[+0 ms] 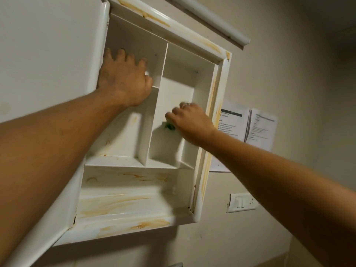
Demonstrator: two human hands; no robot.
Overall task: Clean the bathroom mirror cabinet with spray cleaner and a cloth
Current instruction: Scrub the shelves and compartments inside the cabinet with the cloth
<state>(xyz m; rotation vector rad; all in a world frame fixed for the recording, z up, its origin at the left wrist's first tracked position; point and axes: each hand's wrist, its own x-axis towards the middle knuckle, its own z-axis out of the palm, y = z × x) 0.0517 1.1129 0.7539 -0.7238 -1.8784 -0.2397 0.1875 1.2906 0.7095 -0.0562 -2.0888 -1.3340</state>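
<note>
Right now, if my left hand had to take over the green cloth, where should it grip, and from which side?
Probably the exposed bit of the green cloth, poking out below the fingers of the right hand. Come from the lower left, inside the right compartment; the rest is hidden under that hand.

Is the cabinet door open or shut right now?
Open: the door is swung left, and the shelves inside are showing.
</note>
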